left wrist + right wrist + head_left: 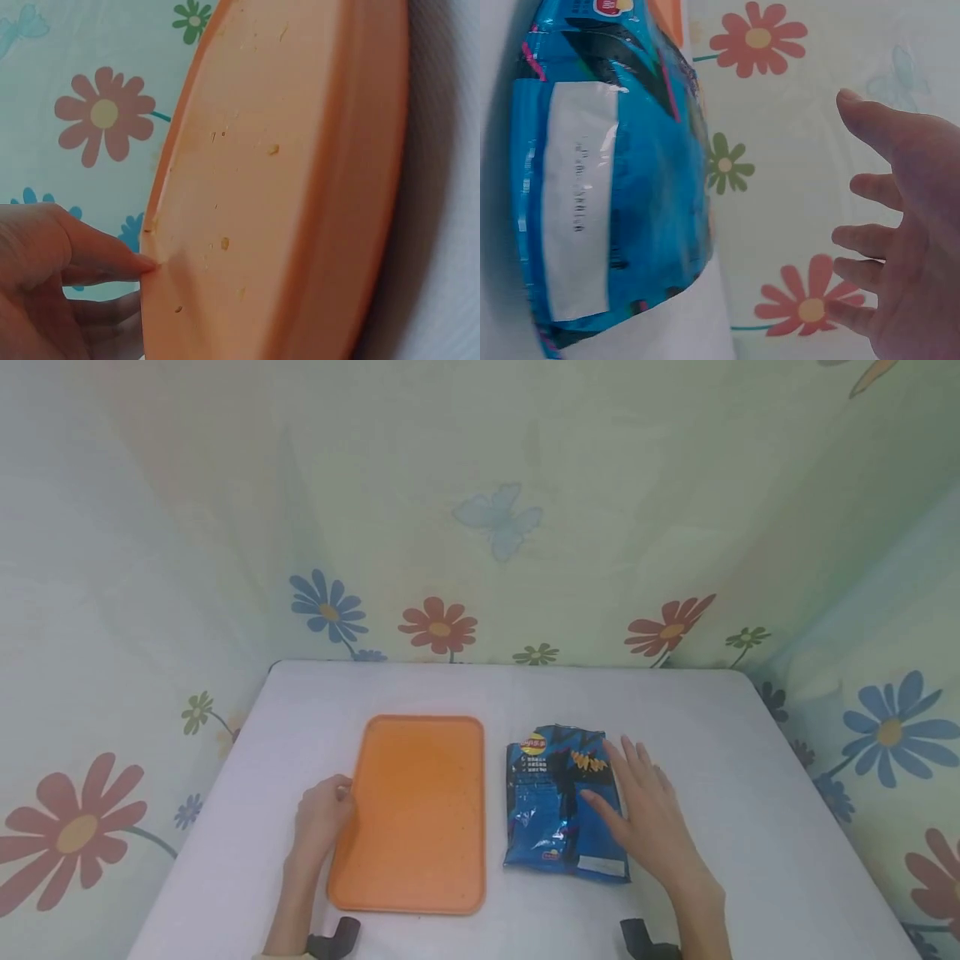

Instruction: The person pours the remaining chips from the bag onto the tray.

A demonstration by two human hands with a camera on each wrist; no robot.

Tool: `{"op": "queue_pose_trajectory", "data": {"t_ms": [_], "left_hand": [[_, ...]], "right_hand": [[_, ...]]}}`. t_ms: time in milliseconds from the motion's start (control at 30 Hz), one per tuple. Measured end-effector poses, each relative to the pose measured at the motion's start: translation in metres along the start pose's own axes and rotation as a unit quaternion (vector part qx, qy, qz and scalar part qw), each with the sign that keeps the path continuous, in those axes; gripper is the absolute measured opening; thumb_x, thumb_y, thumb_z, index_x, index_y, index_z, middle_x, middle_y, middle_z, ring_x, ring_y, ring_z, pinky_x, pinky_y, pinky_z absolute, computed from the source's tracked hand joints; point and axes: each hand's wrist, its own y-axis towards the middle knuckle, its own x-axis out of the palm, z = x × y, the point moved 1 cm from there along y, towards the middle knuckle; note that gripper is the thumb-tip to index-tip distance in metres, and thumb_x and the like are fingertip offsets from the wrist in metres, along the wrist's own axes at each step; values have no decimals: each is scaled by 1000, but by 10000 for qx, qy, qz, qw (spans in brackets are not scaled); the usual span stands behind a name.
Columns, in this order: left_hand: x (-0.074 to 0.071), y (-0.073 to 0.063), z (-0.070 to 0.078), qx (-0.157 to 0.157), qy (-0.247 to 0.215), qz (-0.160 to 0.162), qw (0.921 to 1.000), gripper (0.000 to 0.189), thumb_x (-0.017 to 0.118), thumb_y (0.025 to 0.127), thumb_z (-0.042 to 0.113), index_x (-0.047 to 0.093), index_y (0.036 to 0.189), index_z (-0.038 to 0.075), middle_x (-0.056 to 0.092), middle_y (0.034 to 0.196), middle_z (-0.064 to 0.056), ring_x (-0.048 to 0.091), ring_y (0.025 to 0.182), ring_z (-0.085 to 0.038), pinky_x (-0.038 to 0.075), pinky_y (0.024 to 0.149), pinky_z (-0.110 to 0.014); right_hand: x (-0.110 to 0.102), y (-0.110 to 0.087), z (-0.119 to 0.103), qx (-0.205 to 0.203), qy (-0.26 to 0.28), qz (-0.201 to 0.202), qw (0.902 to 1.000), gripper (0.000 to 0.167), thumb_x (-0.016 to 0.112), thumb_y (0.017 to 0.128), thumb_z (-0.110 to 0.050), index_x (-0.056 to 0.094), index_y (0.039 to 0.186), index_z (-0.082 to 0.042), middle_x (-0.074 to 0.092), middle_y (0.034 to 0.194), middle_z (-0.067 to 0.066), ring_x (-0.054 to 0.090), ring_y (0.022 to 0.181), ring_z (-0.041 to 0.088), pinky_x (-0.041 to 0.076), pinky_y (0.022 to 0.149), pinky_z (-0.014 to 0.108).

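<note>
An orange tray (420, 814) lies on the white table, left of centre. At its left rim, my left hand (324, 814) pinches the edge, thumb (135, 262) on the inside and the other fingers behind. Small crumbs (225, 244) dot the tray's surface in the left wrist view. To the right of the tray lies a blue bag of chips (555, 810), front face up. My right hand (648, 806) hovers over the bag's right side with fingers spread. In the right wrist view, a gap separates this hand (907, 225) from the bag (652, 195).
The white table (750, 827) carries the tray and the bag side by side, with a narrow strip between them. A flower-printed curtain (375, 485) rises behind the table and along both sides. Black wrist mounts (337, 939) show at the front.
</note>
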Motion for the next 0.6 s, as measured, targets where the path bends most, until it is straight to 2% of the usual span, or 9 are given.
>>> {"op": "queue_pose_trajectory", "data": {"t_ms": [67, 167, 333, 433, 600], "left_hand": [[0, 0, 0, 3, 44, 12, 10000, 34, 52, 100, 8, 61, 130, -6, 71, 109, -25, 59, 65, -18, 48, 57, -29], [0, 0, 0, -26, 91, 16, 10000, 34, 51, 100, 9, 61, 129, -6, 71, 104, -23, 58, 63, -18, 47, 56, -28], [2, -1, -1, -21, 47, 65, 10000, 35, 52, 99, 8, 62, 129, -6, 70, 92, -17, 55, 59, -17, 46, 53, -28], [2, -1, -3, 39, 39, 125, 9999, 34, 53, 98, 8, 62, 127, -6, 70, 92, -17, 55, 59, -17, 46, 53, -28], [2, 1, -2, 48, 53, 96, 9999, 33, 55, 98, 9, 62, 127, -4, 72, 105, -23, 61, 67, -18, 50, 57, -29]], "right_hand": [[3, -3, 4, 211, 156, -86, 9996, 81, 70, 96, -41, 33, 159, -6, 28, 163, 32, 24, 149, 55, 25, 111, 77], [9, -9, 12, 570, 502, -209, 9969, 83, 68, 97, -44, 29, 161, -6, 25, 164, 32, 24, 150, 55, 26, 110, 78], [21, -19, 24, 1159, 1164, -276, 9860, 85, 68, 97, -46, 27, 161, -7, 24, 166, 29, 22, 151, 54, 26, 113, 74], [28, -24, 28, 1648, 1442, -451, 9747, 88, 65, 98, -50, 23, 163, -9, 23, 166, 28, 26, 149, 54, 28, 114, 71], [37, -31, 36, 2453, 2087, -790, 9434, 90, 60, 101, -52, 13, 165, -10, 21, 167, 27, 33, 147, 53, 34, 115, 65]]}}
